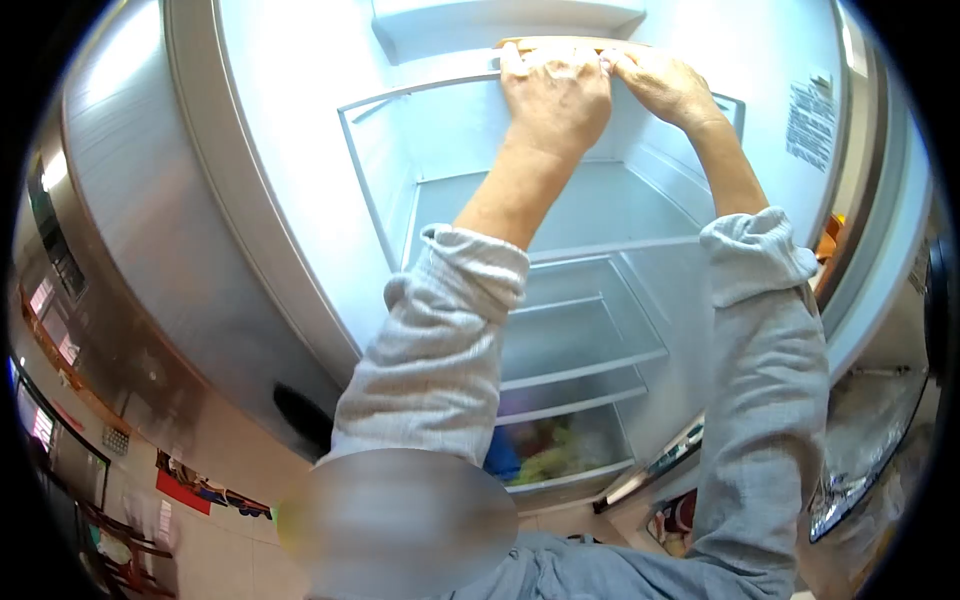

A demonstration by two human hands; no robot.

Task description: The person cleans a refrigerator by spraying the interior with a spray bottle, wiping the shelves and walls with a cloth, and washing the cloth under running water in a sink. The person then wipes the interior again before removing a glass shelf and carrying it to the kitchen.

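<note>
Both my hands are raised at the top shelf of an open fridge. My left hand (558, 98) is closed, its bent fingers on the near edge of a thin, flat yellow-orange thing (575, 43). Close beside it, my right hand (665, 88) grips the right part of the same thing, fingers curled. Only a narrow strip of it shows above my knuckles, so its kind is unclear. It lies just over the front rim of the upper glass shelf (425, 88). My fingertips are mostly hidden.
Below are a glass shelf (590, 215), further shelves and a clear bottom drawer (570, 480) with green and blue things inside. The fridge's left door (150, 190) stands open; a right door (885, 280) holds items in its racks. A blurred patch covers the lower middle.
</note>
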